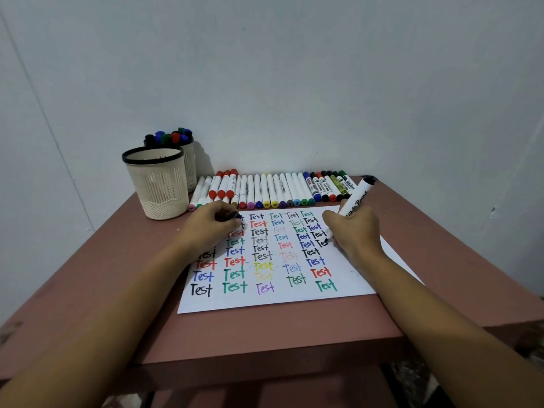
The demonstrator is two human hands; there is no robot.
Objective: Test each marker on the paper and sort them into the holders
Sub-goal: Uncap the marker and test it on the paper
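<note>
Two bare forearms (441, 334) reach in from the bottom edge across a reddish-brown table (117, 290). On it lies a white paper (294, 298), filled with rows of the word "Test" in many colours.

At the back left stand two cream holders with black rims. The front holder (159, 187) shows nothing above its rim. The back holder (190, 163), just behind and touching or nearly so, is packed with capped markers. A row of markers (273, 189) lies side by side along the far edge of the paper, against the wall.

The right hand (356, 231) grips a black whiteboard marker (357, 198) low on its barrel. The tip is on the paper at a half-written black word in the right-hand column. The left hand (206, 225) rests on the paper's top-left corner, fingers curled round what looks like the dark cap (234, 215).

The marker should be light, stiff and smooth, and is best held near the tip for writing and at mid-barrel for dropping into a holder. The loose paper may slide, so a steadying hand helps.

The tabletop is flat and matt. The wall (294, 83) behind is plain pale grey-blue.
</note>
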